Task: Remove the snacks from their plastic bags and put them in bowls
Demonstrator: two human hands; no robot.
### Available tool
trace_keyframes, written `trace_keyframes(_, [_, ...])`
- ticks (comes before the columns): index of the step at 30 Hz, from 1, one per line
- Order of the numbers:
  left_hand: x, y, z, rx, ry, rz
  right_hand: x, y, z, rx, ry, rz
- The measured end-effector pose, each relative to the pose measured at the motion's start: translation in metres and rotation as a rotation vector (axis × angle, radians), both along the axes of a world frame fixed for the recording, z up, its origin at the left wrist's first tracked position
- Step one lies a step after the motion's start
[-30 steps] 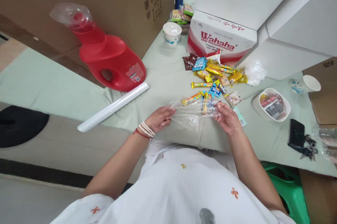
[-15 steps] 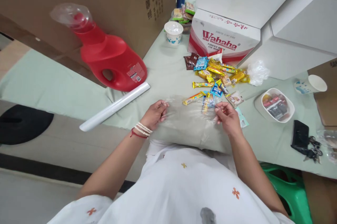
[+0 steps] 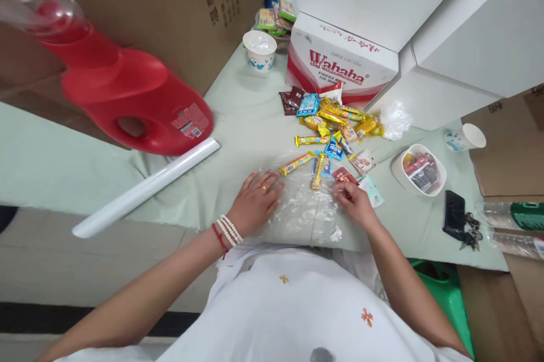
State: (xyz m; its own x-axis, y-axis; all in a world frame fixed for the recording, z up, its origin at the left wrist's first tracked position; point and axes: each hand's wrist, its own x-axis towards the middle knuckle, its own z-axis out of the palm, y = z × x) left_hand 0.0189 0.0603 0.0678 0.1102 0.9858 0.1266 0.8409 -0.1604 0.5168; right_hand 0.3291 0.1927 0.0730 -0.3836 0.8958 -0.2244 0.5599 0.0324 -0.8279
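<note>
A thin clear plastic sheet (image 3: 304,209) lies crinkled on the cloth in front of me. My left hand (image 3: 257,197) rests palm down on its left part, fingers spread. At its right edge is my right hand (image 3: 355,200), with fingers curled and thumb and fingertips closed on the plastic. Just beyond, a yellow wrapped snack stick (image 3: 297,163) and another yellow stick (image 3: 317,172) lie at the sheet's far side, the second over a blue packet (image 3: 326,166). A dark red packet (image 3: 345,175) and a pale green packet (image 3: 372,191) lie by my right fingers.
A heap of wrapped snacks (image 3: 335,115) sits before a Wahaha carton (image 3: 340,62). Left are a red jug (image 3: 140,96) and a white roll (image 3: 148,189). Right are a tub of sweets (image 3: 399,172), a paper cup (image 3: 457,138), a black case with keys (image 3: 454,214) and bottles (image 3: 501,214).
The plastic sheet, stretched between both hands before, now lies down on the cloth. My left hand has gone from pinching its edge to spread flat on it. The view has shifted.
</note>
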Motion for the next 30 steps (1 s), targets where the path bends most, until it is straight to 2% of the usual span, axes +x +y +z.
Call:
trace_keyframes(2, [-0.004, -0.006, -0.021, -0.063, 0.067, 0.002, 0.018, 0.025, 0.014, 0.043, -0.094, -0.012])
trace_keyframes(4, [-0.008, -0.014, -0.035, -0.072, 0.115, -0.010, 0.024, 0.060, 0.030, 0.198, -0.254, -0.066])
trace_keyframes(7, [-0.008, -0.024, -0.040, -0.052, 0.141, -0.022, 0.002, 0.119, 0.045, 0.405, -0.534, -0.128])
trace_keyframes(9, [-0.006, -0.025, -0.038, -0.044, 0.143, -0.025, -0.029, 0.155, 0.045, 0.357, -0.700, -0.177])
trace_keyframes(11, [-0.005, -0.026, -0.036, -0.045, 0.144, -0.030, -0.061, 0.179, 0.038, 0.305, -0.772, -0.187])
trace_keyframes(14, [-0.007, -0.030, -0.037, -0.047, 0.142, -0.028, -0.087, 0.191, 0.030, 0.302, -0.783, -0.188])
trace_keyframes(16, [-0.010, -0.034, -0.039, -0.045, 0.135, -0.019, -0.084, 0.187, 0.032, 0.321, -0.789, -0.186])
trace_keyframes(18, [-0.013, -0.037, -0.040, -0.041, 0.122, -0.010, -0.067, 0.178, 0.041, 0.339, -0.798, -0.185])
trace_keyframes(21, [-0.015, -0.039, -0.041, -0.037, 0.096, 0.006, -0.033, 0.158, 0.063, 0.409, -0.808, -0.205])
trace_keyframes(24, [-0.017, -0.039, -0.042, -0.033, 0.079, 0.023, -0.009, 0.123, 0.086, 0.579, -0.735, -0.164])
trace_keyframes(27, [-0.022, -0.039, -0.044, -0.034, 0.092, 0.040, -0.015, 0.071, 0.093, 0.625, -0.526, 0.107])
trace_keyframes(30, [-0.028, -0.043, -0.046, -0.045, 0.129, 0.065, -0.050, 0.015, 0.076, 0.504, -0.394, 0.529])
